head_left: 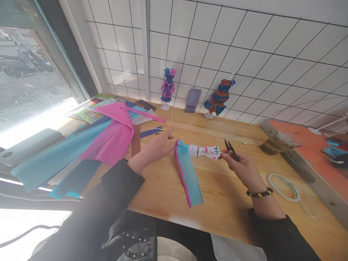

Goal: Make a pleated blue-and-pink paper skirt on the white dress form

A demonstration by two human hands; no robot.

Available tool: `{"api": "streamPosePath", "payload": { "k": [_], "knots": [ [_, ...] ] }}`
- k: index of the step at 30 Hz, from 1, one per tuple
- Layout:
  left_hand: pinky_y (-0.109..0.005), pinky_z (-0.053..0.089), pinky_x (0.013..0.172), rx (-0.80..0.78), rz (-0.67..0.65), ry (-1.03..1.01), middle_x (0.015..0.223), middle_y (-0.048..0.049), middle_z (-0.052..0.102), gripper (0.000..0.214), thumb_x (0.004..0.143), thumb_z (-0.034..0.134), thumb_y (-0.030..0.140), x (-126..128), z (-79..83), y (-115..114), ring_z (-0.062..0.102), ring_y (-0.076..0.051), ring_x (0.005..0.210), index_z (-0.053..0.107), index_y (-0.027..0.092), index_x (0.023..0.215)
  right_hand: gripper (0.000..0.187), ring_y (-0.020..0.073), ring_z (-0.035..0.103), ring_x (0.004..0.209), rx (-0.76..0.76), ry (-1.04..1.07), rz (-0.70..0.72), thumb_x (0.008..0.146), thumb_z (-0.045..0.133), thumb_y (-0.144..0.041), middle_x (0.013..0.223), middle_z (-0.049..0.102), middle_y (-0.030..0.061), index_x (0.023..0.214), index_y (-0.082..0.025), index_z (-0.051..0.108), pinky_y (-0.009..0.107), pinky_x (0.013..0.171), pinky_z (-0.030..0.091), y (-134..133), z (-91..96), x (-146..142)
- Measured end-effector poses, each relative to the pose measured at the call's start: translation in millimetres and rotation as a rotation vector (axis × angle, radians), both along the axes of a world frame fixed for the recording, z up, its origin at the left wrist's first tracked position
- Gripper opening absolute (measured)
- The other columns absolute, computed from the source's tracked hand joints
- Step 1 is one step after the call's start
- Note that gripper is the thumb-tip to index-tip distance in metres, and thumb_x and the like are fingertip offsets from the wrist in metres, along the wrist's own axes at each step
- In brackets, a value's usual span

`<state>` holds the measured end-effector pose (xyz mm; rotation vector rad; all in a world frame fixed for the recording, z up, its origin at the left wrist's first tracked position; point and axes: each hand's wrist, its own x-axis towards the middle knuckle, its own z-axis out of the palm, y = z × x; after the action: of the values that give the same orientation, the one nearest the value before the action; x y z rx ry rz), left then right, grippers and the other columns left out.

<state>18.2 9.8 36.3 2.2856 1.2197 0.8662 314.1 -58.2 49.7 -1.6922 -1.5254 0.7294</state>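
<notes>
A small white doll figure (205, 151) with painted marks lies on the wooden table (225, 206), wearing a long skirt of folded blue and pink crepe paper (189, 174). My left hand (159, 145) pinches the paper at the doll's waist, fingers partly spread. My right hand (241, 166) grips small black snips (231, 149) and touches the doll's head end. A black bead bracelet (259, 193) circles my right wrist.
Sheets of pink (115, 136) and blue crepe paper (54, 157) lie at the left. Two dressed dolls (168, 87) (219, 98) stand against the tiled wall. A clear lid (220, 130), a drink cup (278, 143), a tape roll (282, 186) and an orange tray (318, 148) lie right.
</notes>
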Motion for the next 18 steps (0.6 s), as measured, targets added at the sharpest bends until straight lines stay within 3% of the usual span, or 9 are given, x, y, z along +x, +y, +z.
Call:
{"api": "streamPosePath", "payload": {
  "k": [4, 7, 13, 18],
  "knots": [
    [-0.034, 0.043, 0.073, 0.050, -0.042, 0.327, 0.085, -0.0062, 0.066, 0.032, 0.083, 0.041, 0.023, 1, -6.2, 4, 0.060, -0.023, 0.084, 0.057, 0.017, 0.110, 0.045, 0.0086, 0.030, 0.047, 0.004, 0.010, -0.034, 0.071, 0.060, -0.058, 0.054, 0.044, -0.0035, 0.087, -0.016, 0.066, 0.023, 0.043, 0.023, 1, -4.0, 7],
    [-0.033, 0.039, 0.074, 0.166, -0.147, 0.438, 0.078, -0.0048, 0.065, 0.028, 0.085, 0.038, 0.020, 2, -11.0, 7, 0.058, -0.020, 0.076, 0.065, 0.020, 0.096, 0.046, 0.0087, 0.030, 0.047, 0.019, 0.014, -0.053, 0.071, 0.060, -0.057, 0.053, 0.042, -0.0037, 0.089, -0.015, 0.066, 0.023, 0.043, 0.024, 1, -9.1, 10],
    [-0.033, 0.033, 0.073, 0.362, -0.167, 0.483, 0.072, -0.0051, 0.059, 0.035, 0.092, 0.033, 0.026, 0, -18.7, 11, 0.053, -0.016, 0.071, 0.066, 0.024, 0.101, 0.046, 0.0102, 0.034, 0.045, 0.027, -0.048, -0.068, 0.073, 0.058, -0.057, 0.053, 0.048, -0.0022, 0.095, -0.017, 0.067, 0.024, 0.042, 0.025, 1, -10.7, 12],
    [-0.036, 0.030, 0.077, 0.425, -0.127, 0.483, 0.068, -0.0059, 0.057, 0.035, 0.091, 0.033, 0.018, -2, -23.5, 15, 0.051, -0.018, 0.074, 0.068, 0.024, 0.096, 0.049, 0.0150, 0.049, 0.058, 0.225, -0.215, -0.164, 0.081, 0.045, -0.058, 0.073, 0.059, 0.0051, 0.099, -0.016, 0.062, 0.027, 0.051, 0.035, -2, -4.7, 23]
  ]
}}
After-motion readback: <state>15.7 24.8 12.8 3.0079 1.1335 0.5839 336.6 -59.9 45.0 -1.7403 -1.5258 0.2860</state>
